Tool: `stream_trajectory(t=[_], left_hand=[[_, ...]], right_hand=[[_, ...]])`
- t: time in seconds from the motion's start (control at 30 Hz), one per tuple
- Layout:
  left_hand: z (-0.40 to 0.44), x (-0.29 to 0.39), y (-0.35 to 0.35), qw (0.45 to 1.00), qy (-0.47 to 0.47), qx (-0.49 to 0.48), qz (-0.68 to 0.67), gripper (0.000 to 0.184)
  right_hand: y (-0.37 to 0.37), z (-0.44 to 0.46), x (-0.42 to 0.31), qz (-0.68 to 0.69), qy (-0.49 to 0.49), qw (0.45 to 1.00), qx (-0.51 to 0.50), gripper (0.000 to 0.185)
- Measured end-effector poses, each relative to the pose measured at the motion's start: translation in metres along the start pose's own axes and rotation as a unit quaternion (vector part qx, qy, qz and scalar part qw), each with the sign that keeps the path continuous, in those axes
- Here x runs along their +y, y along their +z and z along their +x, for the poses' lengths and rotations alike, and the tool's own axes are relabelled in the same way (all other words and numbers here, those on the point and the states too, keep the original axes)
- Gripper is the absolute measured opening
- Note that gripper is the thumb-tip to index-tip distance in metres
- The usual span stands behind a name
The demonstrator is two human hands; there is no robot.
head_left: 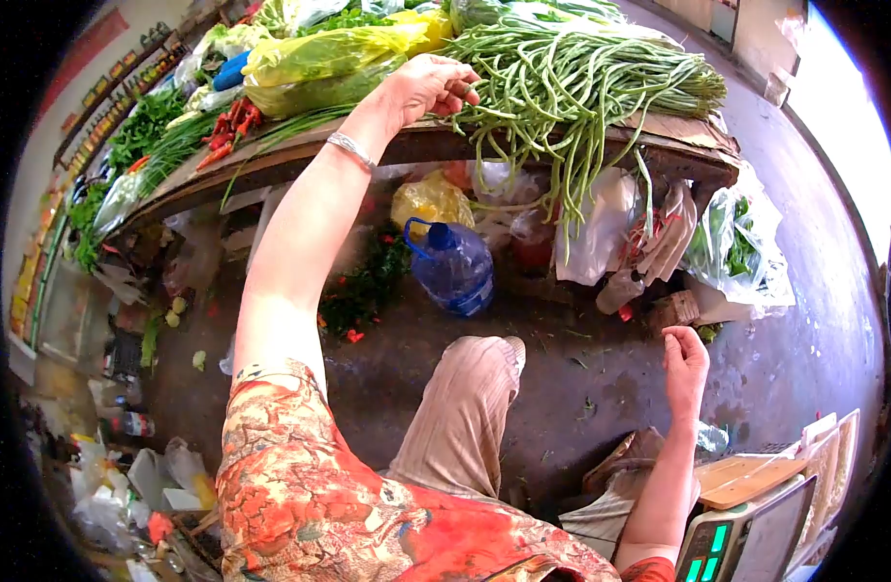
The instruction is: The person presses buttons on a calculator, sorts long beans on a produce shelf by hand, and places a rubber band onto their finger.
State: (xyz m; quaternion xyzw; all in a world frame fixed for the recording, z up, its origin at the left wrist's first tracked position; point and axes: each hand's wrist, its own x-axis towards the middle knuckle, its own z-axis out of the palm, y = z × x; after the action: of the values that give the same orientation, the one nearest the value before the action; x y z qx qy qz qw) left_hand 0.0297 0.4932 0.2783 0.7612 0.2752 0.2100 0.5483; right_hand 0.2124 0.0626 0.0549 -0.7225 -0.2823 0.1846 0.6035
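Observation:
My left hand (429, 89) reaches over the stall table (416, 147), a silver bracelet on its wrist. Its fingers are pinched together at the left edge of a big heap of green long beans (591, 82) and look closed on the bean ends there. Many beans hang over the table's front edge. Low on the right, my right hand (686, 367) is held in the air above the floor, fingers curled together. Whatever it may hold is hidden.
Yellow-bagged greens (315, 68) and red chillies (234, 124) lie left of the beans. Below the table stand a blue water jug (452, 272) and a bag of greens (741, 242). A scale with green digits (712, 553) is at lower right. Shelves (106, 82) line the far left.

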Motion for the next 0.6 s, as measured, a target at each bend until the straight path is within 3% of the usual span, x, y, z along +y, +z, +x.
stream_trajectory(t=[0.2,0.37,0.43,0.5,0.6], left_hand=[[0.001,-0.003,0.0,0.999,-0.032,-0.009,-0.034,0.018],[0.002,-0.008,0.003,0.999,-0.019,0.034,0.018,0.019],[0.006,-0.015,0.007,0.998,-0.001,0.049,0.028,0.019],[0.018,-0.027,0.006,0.983,0.115,0.082,0.116,0.016],[0.014,-0.019,-0.003,0.984,0.091,0.143,0.051,0.017]], right_hand=[[0.0,0.002,0.005,-0.002,-0.005,1.0,-0.003,0.006],[0.0,0.002,0.006,0.0,-0.005,1.0,-0.005,0.006],[0.0,0.002,0.006,-0.004,-0.005,1.0,-0.001,0.006],[-0.001,0.004,0.009,-0.005,-0.005,1.0,-0.001,0.006],[-0.001,0.004,0.009,-0.002,-0.002,1.0,-0.002,0.006]])
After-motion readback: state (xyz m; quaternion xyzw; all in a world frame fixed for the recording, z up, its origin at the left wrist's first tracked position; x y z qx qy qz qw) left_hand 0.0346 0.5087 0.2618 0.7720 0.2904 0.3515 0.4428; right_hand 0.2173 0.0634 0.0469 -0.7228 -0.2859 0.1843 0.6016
